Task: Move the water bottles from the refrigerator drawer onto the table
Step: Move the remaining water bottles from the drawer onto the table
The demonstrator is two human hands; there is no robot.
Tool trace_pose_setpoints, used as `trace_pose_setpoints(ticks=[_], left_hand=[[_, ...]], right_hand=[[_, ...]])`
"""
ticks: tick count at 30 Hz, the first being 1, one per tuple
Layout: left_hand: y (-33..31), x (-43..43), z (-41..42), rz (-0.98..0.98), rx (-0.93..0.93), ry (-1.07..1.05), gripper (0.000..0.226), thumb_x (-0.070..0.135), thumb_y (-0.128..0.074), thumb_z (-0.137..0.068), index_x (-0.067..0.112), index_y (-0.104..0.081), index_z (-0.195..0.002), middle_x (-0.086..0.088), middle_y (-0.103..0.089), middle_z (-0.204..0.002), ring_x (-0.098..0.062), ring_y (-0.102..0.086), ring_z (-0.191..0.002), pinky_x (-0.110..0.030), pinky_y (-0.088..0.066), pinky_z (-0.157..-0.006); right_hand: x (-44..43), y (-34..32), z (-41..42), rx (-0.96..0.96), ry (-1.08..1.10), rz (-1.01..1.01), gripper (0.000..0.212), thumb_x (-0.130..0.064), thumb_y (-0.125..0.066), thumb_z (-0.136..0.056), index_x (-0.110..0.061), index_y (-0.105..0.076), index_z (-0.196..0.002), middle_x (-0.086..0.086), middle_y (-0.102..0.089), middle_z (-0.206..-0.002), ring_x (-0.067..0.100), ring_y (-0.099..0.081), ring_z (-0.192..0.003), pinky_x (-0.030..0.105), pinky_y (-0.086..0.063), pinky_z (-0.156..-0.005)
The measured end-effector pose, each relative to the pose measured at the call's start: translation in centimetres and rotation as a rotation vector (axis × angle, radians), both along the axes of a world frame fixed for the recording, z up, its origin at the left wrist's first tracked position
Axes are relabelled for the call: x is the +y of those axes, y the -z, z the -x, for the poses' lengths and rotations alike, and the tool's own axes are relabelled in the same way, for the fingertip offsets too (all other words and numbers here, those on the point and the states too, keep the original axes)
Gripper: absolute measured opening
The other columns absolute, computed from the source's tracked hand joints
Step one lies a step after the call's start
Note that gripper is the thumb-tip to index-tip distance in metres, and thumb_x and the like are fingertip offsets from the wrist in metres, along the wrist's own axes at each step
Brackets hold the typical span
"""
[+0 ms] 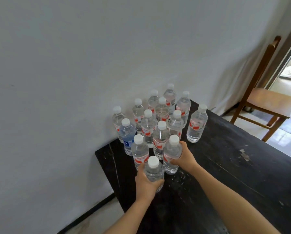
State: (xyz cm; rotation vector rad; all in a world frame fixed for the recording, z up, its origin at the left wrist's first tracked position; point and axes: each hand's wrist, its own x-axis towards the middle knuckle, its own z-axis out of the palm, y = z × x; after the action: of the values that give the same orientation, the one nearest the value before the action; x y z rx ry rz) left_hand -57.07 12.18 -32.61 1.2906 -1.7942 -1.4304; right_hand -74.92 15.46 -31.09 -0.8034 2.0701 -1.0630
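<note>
A blue-labelled bottle (127, 134) stood at the left of the cluster of bottles (162, 112) on the dark worktop (234, 166). Your left hand (146, 181) was wrapped round the nearest bottle (154, 171). Just right of it, your right hand (183, 157) gripped a second bottle (172, 152), upright at the cluster's front. A lone bottle (197, 125) stood apart, with a wooden chair (266, 102) beyond.
</note>
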Motion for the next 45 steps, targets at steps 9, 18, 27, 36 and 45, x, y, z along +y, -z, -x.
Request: trace_pose_setpoints(ticks=[9,18,27,36,45], left_hand=[[0.5,-0.1,0.0,-0.029,-0.04,-0.019,0.087,0.02,-0.086,-0.054,0.035,-0.032,-0.121,0.003,-0.049,-0.127,-0.021,-0.046,-0.123,-0.043,-0.037,-0.107],[1.7,0.7,-4.8,0.04,-0.269,0.141,0.112,0.043,-0.08,-0.061,0.026,-0.009,-0.146,0.0,-0.022,-0.153,-0.024,-0.021,-0.14,-0.04,-0.02,-0.115],[0.7,-0.3,-10.1,0.092,-0.386,0.015,0.086,0.036,-0.059,-0.085,0.027,0.0,-0.147,-0.005,-0.002,-0.157,-0.029,-0.009,-0.143,-0.041,-0.017,-0.115],[0.3,-3.5,-11.2,0.149,-0.323,0.121,0.075,0.031,-0.055,-0.088,0.019,-0.01,-0.147,-0.008,-0.011,-0.156,-0.027,-0.011,-0.143,-0.041,-0.016,-0.114],[-4.4,-9.2,-12.8,0.48,-0.03,0.384,0.054,0.013,-0.064,-0.082,0.003,-0.042,-0.131,-0.017,-0.047,-0.134,-0.033,-0.043,-0.125,-0.042,-0.028,-0.108]], right_hand=[[0.6,0.6,-1.9,0.039,0.151,0.034,0.084,-0.011,-0.081,-0.064,-0.018,-0.032,-0.132,0.0,-0.048,-0.124,0.02,-0.049,-0.117,0.033,-0.044,-0.095],[7.9,2.2,-4.4,0.325,0.078,-0.342,0.107,-0.044,-0.074,-0.071,-0.023,-0.002,-0.147,0.011,-0.019,-0.15,0.026,-0.024,-0.137,0.042,-0.032,-0.109],[10.2,-0.2,-6.3,0.543,-0.039,-0.378,0.087,-0.051,-0.063,-0.079,-0.02,-0.017,-0.146,0.009,-0.019,-0.151,0.026,-0.023,-0.138,0.039,-0.031,-0.109],[14.2,-2.6,-9.7,0.648,0.086,-0.452,0.079,-0.053,-0.058,-0.082,-0.024,-0.02,-0.145,0.006,-0.022,-0.15,0.025,-0.024,-0.138,0.037,-0.03,-0.109],[17.3,-6.5,-19.3,0.778,0.585,-0.493,0.081,-0.048,-0.059,-0.083,-0.02,-0.017,-0.146,0.009,-0.029,-0.147,0.028,-0.028,-0.136,0.042,-0.033,-0.108]])
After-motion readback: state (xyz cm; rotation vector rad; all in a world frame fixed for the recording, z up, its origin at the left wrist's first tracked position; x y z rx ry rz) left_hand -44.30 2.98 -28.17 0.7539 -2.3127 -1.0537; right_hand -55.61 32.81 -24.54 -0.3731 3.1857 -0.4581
